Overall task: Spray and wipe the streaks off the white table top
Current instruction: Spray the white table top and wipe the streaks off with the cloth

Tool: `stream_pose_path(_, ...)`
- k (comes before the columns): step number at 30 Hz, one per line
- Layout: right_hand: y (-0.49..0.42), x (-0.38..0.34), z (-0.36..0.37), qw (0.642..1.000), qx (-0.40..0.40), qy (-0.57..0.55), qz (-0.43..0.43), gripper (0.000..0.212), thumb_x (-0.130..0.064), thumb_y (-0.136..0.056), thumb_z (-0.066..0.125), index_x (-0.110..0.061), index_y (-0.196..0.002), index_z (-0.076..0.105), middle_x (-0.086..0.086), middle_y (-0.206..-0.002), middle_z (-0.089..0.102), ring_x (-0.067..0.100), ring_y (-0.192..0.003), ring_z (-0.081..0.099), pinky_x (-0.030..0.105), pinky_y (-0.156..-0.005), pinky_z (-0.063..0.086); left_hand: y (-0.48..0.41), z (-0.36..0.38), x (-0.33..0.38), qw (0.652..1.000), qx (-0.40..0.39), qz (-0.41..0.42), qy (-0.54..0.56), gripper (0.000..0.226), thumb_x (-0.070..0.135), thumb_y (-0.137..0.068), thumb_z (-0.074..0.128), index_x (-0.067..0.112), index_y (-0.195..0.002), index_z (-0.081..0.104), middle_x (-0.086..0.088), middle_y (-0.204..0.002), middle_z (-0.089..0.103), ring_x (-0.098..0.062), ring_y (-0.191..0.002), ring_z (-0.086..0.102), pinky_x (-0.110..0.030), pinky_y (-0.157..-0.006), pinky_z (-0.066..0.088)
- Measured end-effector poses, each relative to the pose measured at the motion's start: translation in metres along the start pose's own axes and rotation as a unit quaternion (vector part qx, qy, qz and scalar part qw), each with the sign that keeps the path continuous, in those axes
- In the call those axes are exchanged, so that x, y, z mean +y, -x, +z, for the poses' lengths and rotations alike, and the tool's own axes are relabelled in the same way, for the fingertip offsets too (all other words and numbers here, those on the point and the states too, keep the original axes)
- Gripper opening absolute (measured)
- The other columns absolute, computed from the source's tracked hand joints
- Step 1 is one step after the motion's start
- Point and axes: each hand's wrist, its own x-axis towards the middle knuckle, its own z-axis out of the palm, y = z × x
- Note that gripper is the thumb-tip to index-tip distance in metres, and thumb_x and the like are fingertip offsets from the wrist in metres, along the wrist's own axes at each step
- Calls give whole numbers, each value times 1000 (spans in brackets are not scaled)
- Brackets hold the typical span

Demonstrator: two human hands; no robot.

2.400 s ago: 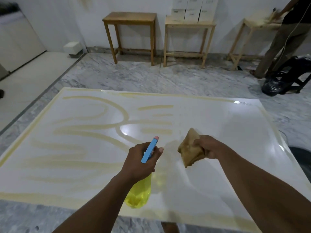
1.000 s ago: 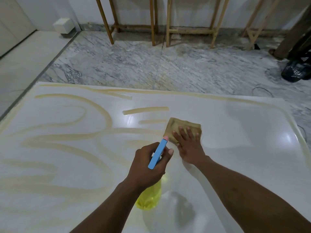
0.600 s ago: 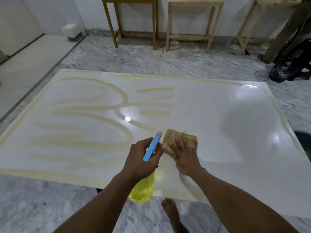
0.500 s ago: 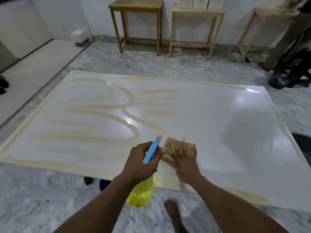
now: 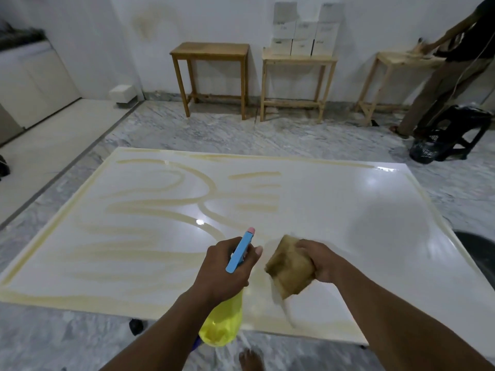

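Observation:
The white table top (image 5: 361,210) lies low before me, its left half covered in curved yellowish streaks (image 5: 150,210) and its edges rimmed in the same yellow. My left hand (image 5: 222,269) grips a spray bottle (image 5: 223,321) with a yellow body and a blue head (image 5: 239,251) with a pink nozzle tip that points away over the streaks. My right hand (image 5: 318,261) holds a brown cloth (image 5: 290,266) lifted just above the near middle of the top.
Three wooden side tables (image 5: 211,76) stand along the far wall, the middle one stacked with white boxes (image 5: 305,30). Another person (image 5: 450,65) bends over the right-hand table beside a black stool (image 5: 455,132). Marble floor surrounds the table top; my bare foot (image 5: 250,360) shows below.
My right hand has lifted the cloth off the table top, where it pressed flat half a second ago. The left hand keeps the bottle in place. My view has tilted up.

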Motion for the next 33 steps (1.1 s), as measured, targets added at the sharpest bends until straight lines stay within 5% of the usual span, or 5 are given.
stream_pose_path(8, -112, -139, -26, 984, -69, 152, -59, 40, -7, -82, 61, -7, -123, 61, 22, -122, 67, 39, -110, 66, 57, -96, 53, -115, -9, -6, 1000, -1, -26, 14, 32, 39, -98, 75, 9, -87, 68, -17, -78, 69, -32, -59, 73, -20, -54, 56)
stream_pose_path(16, -231, -301, -19, 814, 130, 523, -217, 41, -14, -92, 50, -22, -131, 42, 14, -115, 59, 34, -94, 57, 40, -75, 47, -222, -26, -17, 999, 22, -31, 11, 31, 41, -99, 73, 13, -86, 67, -13, -78, 71, -30, -57, 74, -33, -59, 62)
stream_pose_path(23, -330, -247, 5, 751, 57, 635, -170, 53, -34, -100, 35, -38, -152, 27, 5, -160, 32, 35, -146, 33, 55, -111, 36, -249, -30, -50, 999, 15, -35, 18, 35, 57, -95, 68, 24, -84, 68, -2, -69, 64, -37, -62, 68, -55, -66, 61)
stream_pose_path(26, -370, -187, 6, 731, 92, 661, -144, 52, -42, -91, 28, -34, -138, 49, 4, -137, 62, 36, -121, 62, 63, -83, 55, -249, -28, -61, 999, 9, -40, 24, 34, 57, -95, 68, 25, -84, 68, -5, -71, 65, -38, -62, 68, -56, -66, 61)
stream_pose_path(33, -306, -164, 35, 706, 101, 668, -212, 73, -49, -85, 13, -36, -155, 25, -1, -166, 17, 35, -152, 14, 62, -115, 13, -232, -29, -75, 999, -5, -49, 21, 30, 50, -98, 71, 24, -84, 68, -2, -71, 66, -36, -62, 68, -55, -66, 61)
